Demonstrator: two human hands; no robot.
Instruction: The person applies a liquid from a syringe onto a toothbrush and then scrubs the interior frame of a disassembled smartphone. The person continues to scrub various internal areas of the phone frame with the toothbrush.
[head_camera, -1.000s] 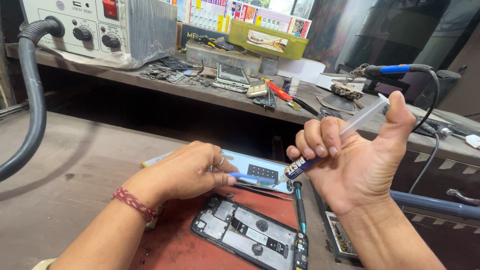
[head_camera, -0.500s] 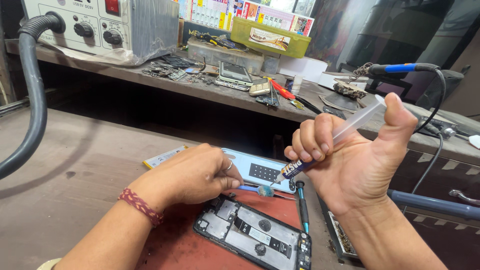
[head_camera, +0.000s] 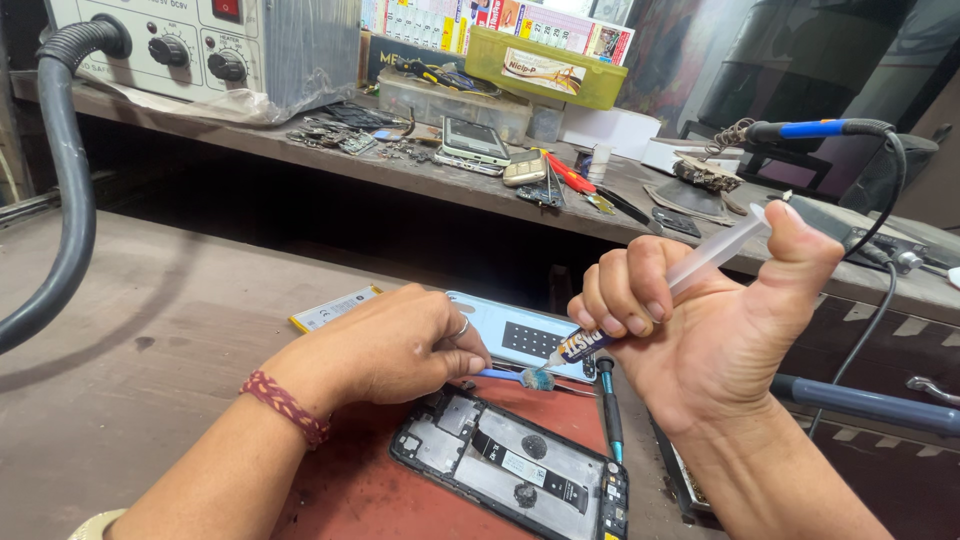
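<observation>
The right hand (head_camera: 715, 330) is curling its fingers around a slim translucent plastic syringe (head_camera: 668, 290), thumb pressing the plunger end, nozzle pointing down toward the left fingertips. The left hand (head_camera: 395, 345) is pinching a thin blue-handled brush (head_camera: 515, 376), bristles just beyond its fingers, above the opened phone (head_camera: 520, 465) with exposed glossy black internals.

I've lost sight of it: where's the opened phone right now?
In the head view, the opened phone lies bottom centre on the red mat, just below the left hand and left of the right hand.
</observation>
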